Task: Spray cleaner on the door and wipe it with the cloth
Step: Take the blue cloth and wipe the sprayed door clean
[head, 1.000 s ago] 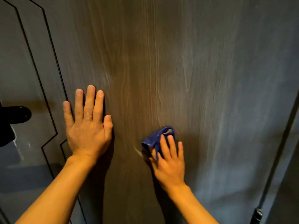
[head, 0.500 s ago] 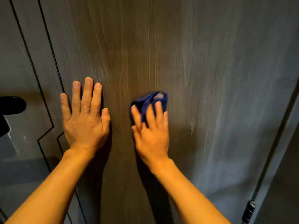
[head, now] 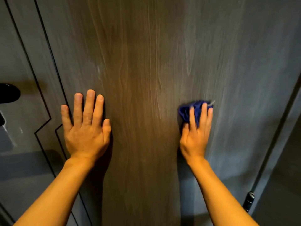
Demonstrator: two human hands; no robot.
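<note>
A dark wood-grain door [head: 146,62] fills the view. My left hand [head: 85,126] lies flat on it with fingers spread, left of centre, holding nothing. My right hand [head: 195,132] presses a crumpled blue cloth [head: 187,111] against the door, right of centre. The cloth bunches out above and left of my fingers. No spray bottle is in view.
A black door handle [head: 9,94] juts out at the far left edge. Thin black inlay lines [head: 45,124] run down the door's left side. A black hinge [head: 249,201] sits on the frame at the lower right.
My right hand has swept the cloth from the door's middle to the right and a little down. My left hand stays flat in the same place.
</note>
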